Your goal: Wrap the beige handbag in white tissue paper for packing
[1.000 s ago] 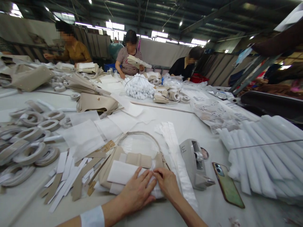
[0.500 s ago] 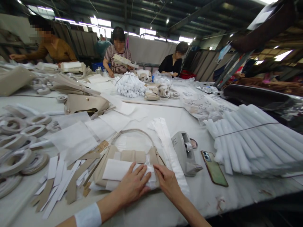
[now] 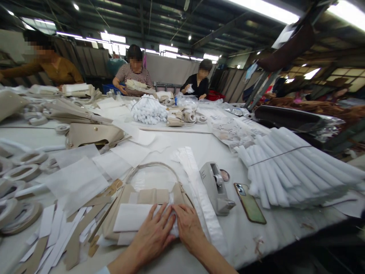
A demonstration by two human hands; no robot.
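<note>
A beige handbag (image 3: pixel 110 217) lies on the table in front of me, its thin looped strap (image 3: pixel 155 164) arching away at the back. White paper (image 3: pixel 131 217) covers part of its front, below a beige flap (image 3: pixel 154 196). My left hand (image 3: pixel 155 232) rests with spread fingers on the paper's right part. Beside it, my right hand (image 3: pixel 186 224) presses extended fingers onto the bag's right side, the fingertips of both hands almost meeting. What lies under the fingers is partly hidden. Flattened white wrapping (image 3: pixel 196 186) lies just right of the bag.
To the right are a tape dispenser (image 3: pixel 218 190), a phone (image 3: pixel 250 203) and a tied bundle of white foam tubes (image 3: pixel 288 163). Paper strips (image 3: pixel 57 236) and wrapped rings (image 3: pixel 24 171) lie left. Another beige bag (image 3: pixel 91 135) sits behind. Several people work across the table.
My right hand has gone from gripping the bag's right edge with bent fingers to lying flatter, closer to my left hand. The whole view has shifted slightly.
</note>
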